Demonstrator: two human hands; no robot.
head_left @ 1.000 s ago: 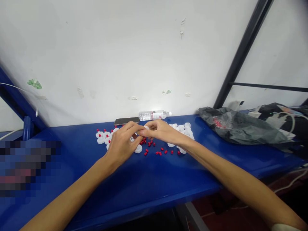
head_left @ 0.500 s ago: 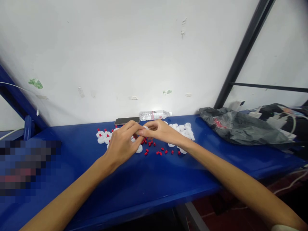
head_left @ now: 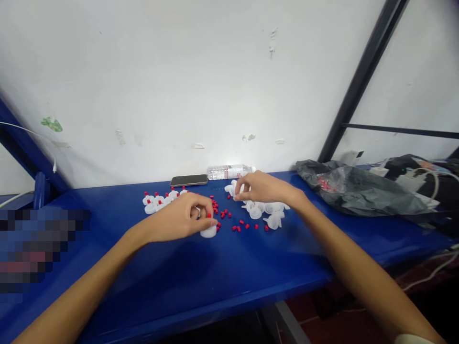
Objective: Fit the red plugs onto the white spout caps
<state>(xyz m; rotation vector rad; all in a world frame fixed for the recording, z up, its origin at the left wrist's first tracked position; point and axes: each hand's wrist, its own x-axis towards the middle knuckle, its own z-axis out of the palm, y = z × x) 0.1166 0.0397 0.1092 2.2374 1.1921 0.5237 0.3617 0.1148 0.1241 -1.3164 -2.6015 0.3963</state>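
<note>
My left hand (head_left: 182,215) has its thumb and fingers closed round the red tip of a white round cap (head_left: 208,232), low over the blue table. Farther right, my right hand (head_left: 260,186) pinches at a white piece (head_left: 234,188) on the near side of the bottle. White caps with red tips (head_left: 150,208) stand in a group left of my left hand, which partly hides them. Small red pieces (head_left: 224,213) lie scattered between the hands. Below my right hand is a pile of white spouted pieces (head_left: 255,210).
A phone (head_left: 189,180) and a clear bottle (head_left: 229,172) lie along the wall. A dark plastic bag (head_left: 358,191) with red pieces inside covers the table's right part, near cables. The blue table's front edge (head_left: 222,308) runs below.
My hands, together before, have parted. The left has come down toward me and left with a red-tipped cap; the right has moved right to the white pieces.
</note>
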